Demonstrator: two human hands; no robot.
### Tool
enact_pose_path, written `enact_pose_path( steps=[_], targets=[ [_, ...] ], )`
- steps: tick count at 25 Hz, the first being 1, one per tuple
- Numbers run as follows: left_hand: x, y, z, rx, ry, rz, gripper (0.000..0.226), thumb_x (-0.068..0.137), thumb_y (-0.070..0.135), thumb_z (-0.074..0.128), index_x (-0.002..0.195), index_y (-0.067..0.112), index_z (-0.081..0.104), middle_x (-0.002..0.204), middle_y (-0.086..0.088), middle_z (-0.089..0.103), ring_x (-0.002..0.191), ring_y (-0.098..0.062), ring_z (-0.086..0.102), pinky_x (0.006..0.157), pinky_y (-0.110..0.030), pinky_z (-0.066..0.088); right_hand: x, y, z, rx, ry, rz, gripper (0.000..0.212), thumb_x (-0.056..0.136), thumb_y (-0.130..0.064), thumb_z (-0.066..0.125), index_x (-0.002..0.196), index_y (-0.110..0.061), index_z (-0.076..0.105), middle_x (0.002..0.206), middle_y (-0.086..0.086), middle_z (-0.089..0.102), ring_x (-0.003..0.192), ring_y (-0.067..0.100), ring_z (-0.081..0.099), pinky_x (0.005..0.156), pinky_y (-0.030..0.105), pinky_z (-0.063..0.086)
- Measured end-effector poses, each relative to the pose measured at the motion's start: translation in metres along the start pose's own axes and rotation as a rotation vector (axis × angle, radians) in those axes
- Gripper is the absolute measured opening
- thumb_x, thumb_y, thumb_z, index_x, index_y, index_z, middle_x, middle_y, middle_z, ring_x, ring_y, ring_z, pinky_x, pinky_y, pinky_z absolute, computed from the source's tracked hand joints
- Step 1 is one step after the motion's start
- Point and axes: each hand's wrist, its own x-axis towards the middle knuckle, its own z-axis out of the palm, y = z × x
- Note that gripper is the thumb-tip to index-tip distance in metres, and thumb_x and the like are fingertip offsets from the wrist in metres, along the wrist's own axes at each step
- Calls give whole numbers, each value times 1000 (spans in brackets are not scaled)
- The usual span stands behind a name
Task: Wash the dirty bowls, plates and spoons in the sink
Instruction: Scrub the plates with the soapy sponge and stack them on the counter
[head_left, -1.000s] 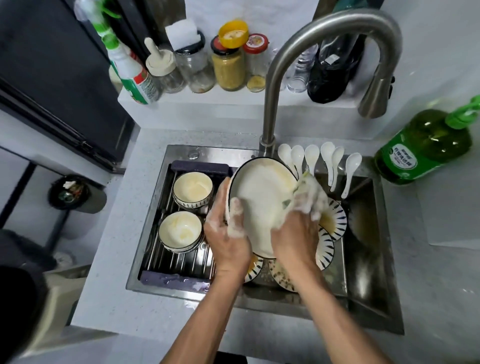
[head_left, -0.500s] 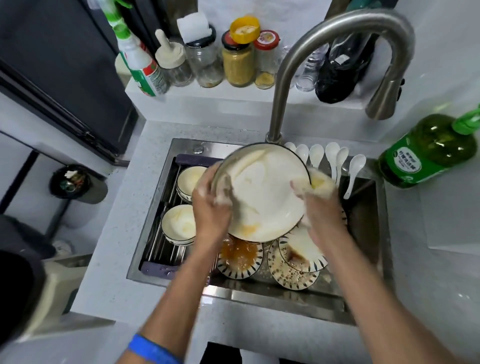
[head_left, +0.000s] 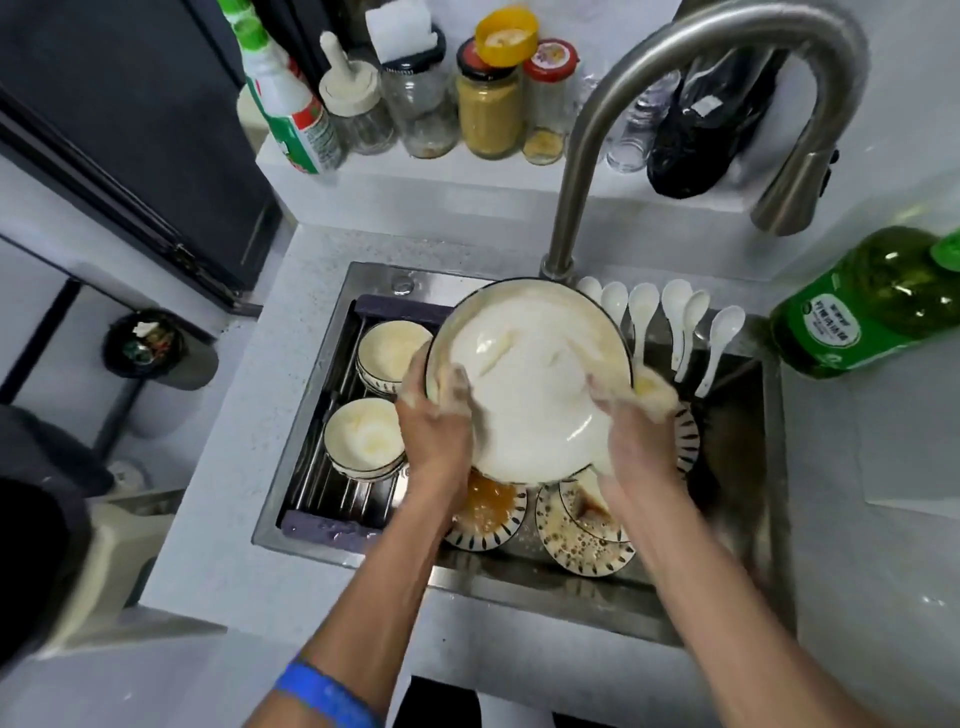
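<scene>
left hand (head_left: 434, 436) and right hand (head_left: 641, 441) clamped soapy plate (head_left: 530, 384) over sink (head_left: 748, 525); six white spoons (head_left: 644, 312), two bowl stacks (head_left: 363, 441); bottle label unreadable.

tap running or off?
Off, as far as visible: no stream falls from the tap's spout, and the sink below it shows no water column. The handle isn't visible.

You have one large soapy plate (head_left: 530, 384) in hand. Six white spoons (head_left: 643, 312) lean along the sink's back edge. Two bowl positions (head_left: 363, 441) sit on the rack, each apparently a stack. Beneath the plate, count at least four patterned dishes (head_left: 582, 545), partly hidden. One green bottle (head_left: 862, 306) stands at right.
</scene>
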Motion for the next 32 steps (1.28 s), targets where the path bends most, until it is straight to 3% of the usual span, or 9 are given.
enact_pose_path(
  steps=[4,6,9,12,16,20,24,28,32],
  targets=[
    [12,-2,6,115,-298,135,34,103,12,51,134,26,52,102,19,61,90,12,57,79,-1,42,8,-2,-10,-141,-172,10,29,84,3,67,93,-25,62,103,5,71,100,24,66,92,46,54],
    [7,-14,9,21,-20,141,25,103,12,53,123,25,57,98,25,57,91,17,57,79,0,42,2,-2,-7,-85,-44,-145,32,84,4,64,91,-27,71,96,0,74,97,24,69,89,48,56],
    [-19,-44,15,-281,-99,-335,25,100,27,58,120,12,62,112,-1,69,114,-21,64,96,-32,52,-12,29,-14,-493,-14,-514,39,84,1,62,108,-28,71,102,-8,72,100,23,66,87,34,56],
    [3,-19,14,-866,-411,-762,50,86,52,66,97,3,67,92,-11,66,89,-31,63,77,-38,51,-5,43,-24,-1100,10,-1145,53,73,1,59,124,-10,61,118,10,65,115,29,55,103,45,45],
    [-4,10,50,-791,-271,-701,5,77,8,60,82,8,58,79,-11,55,63,-24,55,48,-27,50,-8,56,-34,-1273,-66,-1427,38,85,-4,52,120,-13,66,120,10,63,118,31,47,118,29,20],
    [-9,6,59,-697,-206,-728,41,50,0,68,91,1,68,93,-10,69,76,-24,66,53,-33,56,-11,65,-61,-1206,-250,-1130,49,86,-33,60,132,-16,60,144,10,47,140,31,35,120,35,24],
    [-33,1,64,-558,-285,-637,78,50,6,80,125,-1,60,114,-12,72,101,-29,70,65,-31,61,-16,43,-38,-935,43,-389,48,94,-16,56,140,-11,45,144,14,43,134,32,42,109,40,37],
    [-23,7,52,-598,-284,-555,65,62,-7,73,125,-1,57,113,-15,72,103,-33,69,80,-46,62,-5,20,-22,-706,57,-306,38,98,-8,49,136,-9,47,140,11,44,137,29,36,111,32,30],
    [-29,7,48,-415,-435,-486,73,56,8,78,125,-4,58,114,-15,68,88,-25,67,57,-24,58,2,9,-22,-543,131,-238,35,97,-1,47,127,-19,52,116,-7,47,117,17,48,92,15,46]
  ],
)
